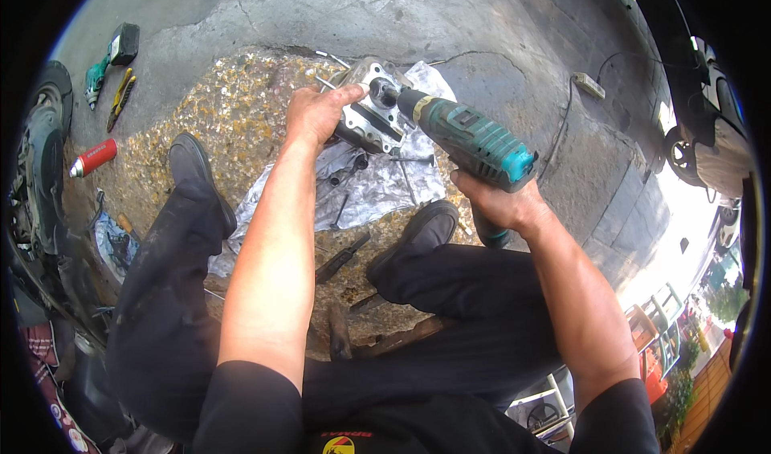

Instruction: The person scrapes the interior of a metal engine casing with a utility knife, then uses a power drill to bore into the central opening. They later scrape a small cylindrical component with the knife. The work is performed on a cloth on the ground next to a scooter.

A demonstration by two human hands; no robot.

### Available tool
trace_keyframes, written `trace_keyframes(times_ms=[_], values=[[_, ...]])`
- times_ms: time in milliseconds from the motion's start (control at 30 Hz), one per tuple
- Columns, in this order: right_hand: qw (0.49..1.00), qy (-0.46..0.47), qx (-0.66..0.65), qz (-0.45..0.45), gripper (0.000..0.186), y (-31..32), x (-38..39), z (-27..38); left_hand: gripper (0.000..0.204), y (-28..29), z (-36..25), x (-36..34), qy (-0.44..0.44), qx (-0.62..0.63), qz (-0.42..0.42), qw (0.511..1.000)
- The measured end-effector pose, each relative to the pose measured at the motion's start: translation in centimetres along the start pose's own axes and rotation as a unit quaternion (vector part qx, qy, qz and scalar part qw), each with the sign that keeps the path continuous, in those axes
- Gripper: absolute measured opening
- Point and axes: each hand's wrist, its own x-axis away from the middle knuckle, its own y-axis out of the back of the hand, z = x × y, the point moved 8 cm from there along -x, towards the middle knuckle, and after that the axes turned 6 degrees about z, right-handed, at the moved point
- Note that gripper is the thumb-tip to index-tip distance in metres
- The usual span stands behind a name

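Over speckled ground (233, 92), hands (316, 115) (504, 203) grip a metal casting (373, 120) and a drill (475, 139), its long axis pointing forward-left.

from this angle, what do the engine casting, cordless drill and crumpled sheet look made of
Engine casting: probably aluminium, its flat face bare and silvery. Cordless drill: seemingly moulded plastic, with ribbed teal housing. Crumpled sheet: thin cloth or plastic, creased and grey-smudged; I can't tell which.

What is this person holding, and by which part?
The right hand grips a teal power drill by its handle; the left hand holds a metal engine part by its left side.
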Motion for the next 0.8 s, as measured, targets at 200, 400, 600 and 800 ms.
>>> trace_keyframes(times_ms=[200, 400, 600, 800], values=[[0.999, -0.027, -0.043, 0.017, 0.041, 0.8, -0.5, 0.5, 0.063, 0.3, -1.3, 0.2, -0.053, -0.096, -0.066, 0.992], [0.996, -0.071, -0.045, 0.021, 0.035, 1.2, -0.3, 0.5, 0.073, 0.1, -1.5, 0.5, -0.059, -0.142, -0.078, 0.985], [0.991, -0.082, -0.094, 0.05, 0.036, 0.7, -0.1, -0.2, 0.064, 0.1, -0.5, 0.2, -0.045, -0.101, -0.052, 0.992], [0.984, -0.051, -0.172, 0.017, 0.033, -0.2, 0.4, -0.9, 0.069, 0.5, -0.3, -0.1, -0.059, -0.134, -0.085, 0.986]])
